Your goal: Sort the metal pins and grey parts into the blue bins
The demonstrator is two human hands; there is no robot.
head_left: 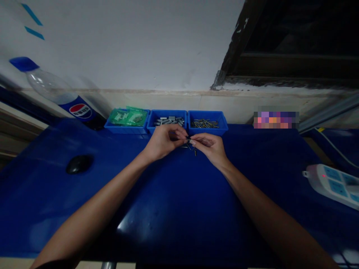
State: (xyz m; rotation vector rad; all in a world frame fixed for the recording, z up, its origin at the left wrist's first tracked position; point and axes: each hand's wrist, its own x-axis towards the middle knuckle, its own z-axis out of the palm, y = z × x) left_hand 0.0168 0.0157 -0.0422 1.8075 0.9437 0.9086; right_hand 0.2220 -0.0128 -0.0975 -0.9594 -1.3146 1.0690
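My left hand (164,141) and my right hand (209,146) meet over the blue table (179,201), just in front of three blue bins. Both pinch a small dark metal part (188,140) between their fingertips. A few thin pins (193,149) lie on the table right below the hands. The left bin (127,120) holds green plastic bags, the middle bin (168,121) small grey metal pieces, the right bin (206,122) thin dark pins.
A Pepsi bottle (60,95) leans at the back left near the wall. A black round object (79,164) lies on the left of the table. A white power strip (333,184) with a red light sits at the right edge.
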